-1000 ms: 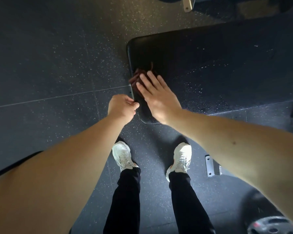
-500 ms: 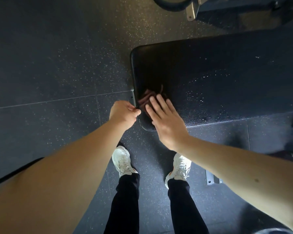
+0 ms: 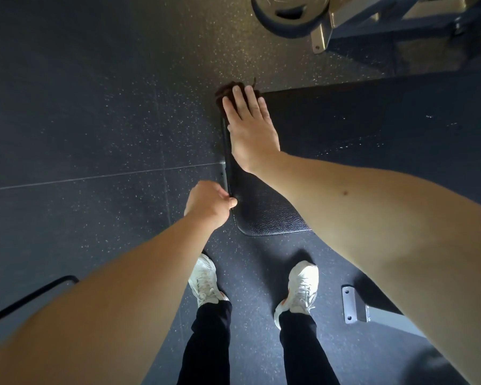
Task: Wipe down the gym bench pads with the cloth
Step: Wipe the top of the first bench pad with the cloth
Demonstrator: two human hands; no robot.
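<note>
Cloth [image 3: 228, 91], dark brown, shows only as a bunched fringe past the fingertips of the right hand [image 3: 252, 129]. That hand lies flat on it, fingers straight and together, gripping nothing. The cloth sits on the far left corner of the single black bench pad [image 3: 331, 126] and hangs slightly over that corner. The pad runs out of view on the right, partly covered by the right forearm. The left hand [image 3: 207, 205] grasps the pad's left edge near the front corner, thumb on top, its fingers hidden below. Two white shoes [image 3: 204, 279] stand just before the pad's near edge. One weight plate [image 3: 286, 15] is cut off at the top. One metal foot [image 3: 353, 304] lies lower right. Speckled floor [image 3: 95, 107] spreads wide to the left.
</note>
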